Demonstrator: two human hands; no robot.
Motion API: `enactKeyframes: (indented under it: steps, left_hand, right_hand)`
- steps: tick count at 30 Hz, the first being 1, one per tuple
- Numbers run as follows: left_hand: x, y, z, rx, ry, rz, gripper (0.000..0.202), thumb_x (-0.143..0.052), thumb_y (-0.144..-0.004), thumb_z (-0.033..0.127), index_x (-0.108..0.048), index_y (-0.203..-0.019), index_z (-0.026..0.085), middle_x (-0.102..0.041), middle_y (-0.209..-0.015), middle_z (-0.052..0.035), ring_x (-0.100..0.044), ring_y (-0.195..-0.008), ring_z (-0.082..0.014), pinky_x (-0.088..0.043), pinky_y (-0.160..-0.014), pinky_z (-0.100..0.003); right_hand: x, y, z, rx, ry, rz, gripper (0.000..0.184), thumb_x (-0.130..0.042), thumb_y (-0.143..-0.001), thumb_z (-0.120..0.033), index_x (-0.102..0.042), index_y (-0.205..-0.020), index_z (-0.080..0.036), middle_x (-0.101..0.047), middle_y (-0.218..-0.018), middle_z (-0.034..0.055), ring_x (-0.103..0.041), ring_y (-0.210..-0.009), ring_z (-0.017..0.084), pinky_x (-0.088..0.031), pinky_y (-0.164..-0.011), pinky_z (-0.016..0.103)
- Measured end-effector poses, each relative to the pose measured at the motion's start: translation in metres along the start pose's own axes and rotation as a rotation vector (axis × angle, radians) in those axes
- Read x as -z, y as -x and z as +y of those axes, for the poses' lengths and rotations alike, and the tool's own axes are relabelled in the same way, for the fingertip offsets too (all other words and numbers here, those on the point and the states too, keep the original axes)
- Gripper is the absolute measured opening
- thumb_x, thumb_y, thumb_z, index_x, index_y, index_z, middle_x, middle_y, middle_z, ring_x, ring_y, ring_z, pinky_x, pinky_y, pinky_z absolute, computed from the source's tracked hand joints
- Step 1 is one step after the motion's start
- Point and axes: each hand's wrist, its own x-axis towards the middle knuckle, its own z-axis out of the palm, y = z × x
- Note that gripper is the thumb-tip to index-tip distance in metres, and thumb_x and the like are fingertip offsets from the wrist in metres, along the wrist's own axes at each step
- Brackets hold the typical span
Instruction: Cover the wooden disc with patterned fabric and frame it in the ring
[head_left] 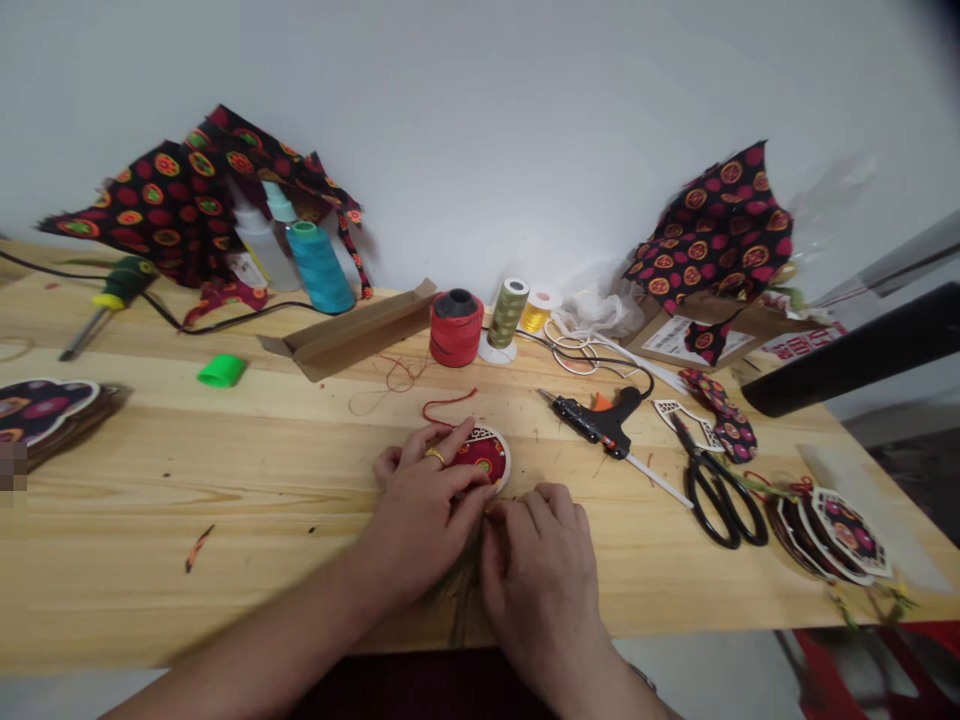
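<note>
Near the table's front edge lies a round ornament [489, 462] with a pale cut-out rim and dark red patterned fabric. My left hand [424, 505], a ring on one finger, grips it from the left, fingers over its face and thumb at its lower edge. A red cord [448, 402] runs from the ornament's top across the wood. My right hand [546, 565] is closed in a pinch just below the ornament; what its fingertips hold is mostly hidden. Dull green strands [459, 612] hang down between my hands, partly covered.
Behind stand red [456, 330], green [509, 310] and teal [322, 270] thread spools. To the right lie a glue gun [596, 420], black-handled scissors [720, 495] and stacked ornaments [847, 530]. A screwdriver [109, 300], green cap [221, 371] and cardboard tray [360, 335] are leftward.
</note>
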Motion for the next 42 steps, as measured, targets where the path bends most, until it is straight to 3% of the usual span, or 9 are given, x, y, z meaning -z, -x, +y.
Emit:
enactKeyframes:
  steps: [6,17,42]
  left_hand:
    - [0.004,0.0,0.003,0.01,0.015,-0.016,0.032,-0.044,-0.091,0.023,-0.075,-0.082,0.027,-0.054,-0.141,-0.0045,-0.043,-0.123,-0.0346,-0.032,-0.089,-0.059]
    - [0.006,0.003,0.004,0.011,0.042,-0.027,0.025,-0.055,-0.071,0.014,-0.072,-0.086,0.025,-0.051,-0.143,-0.0088,-0.04,-0.127,-0.0382,-0.03,-0.091,-0.059]
    - [0.005,0.004,0.004,0.001,0.021,-0.02,0.023,-0.056,-0.073,0.018,-0.071,-0.088,0.026,-0.052,-0.143,-0.0075,-0.041,-0.126,-0.0372,-0.03,-0.091,-0.059]
  right_hand:
    - [0.002,0.0,0.001,-0.021,-0.028,-0.017,0.015,-0.05,-0.081,-0.012,-0.061,-0.072,-0.016,-0.06,-0.07,0.0083,-0.045,-0.077,0.026,-0.032,-0.066,0.039]
    - [0.009,0.005,0.001,-0.052,-0.077,-0.065,0.017,-0.049,-0.082,-0.014,-0.061,-0.07,-0.017,-0.058,-0.071,0.0094,-0.047,-0.077,0.026,-0.033,-0.066,0.039]
    - [0.018,0.011,0.003,-0.019,-0.034,-0.15,0.014,-0.053,-0.079,-0.012,-0.057,-0.067,-0.019,-0.06,-0.072,0.0082,-0.048,-0.075,0.025,-0.037,-0.065,0.038]
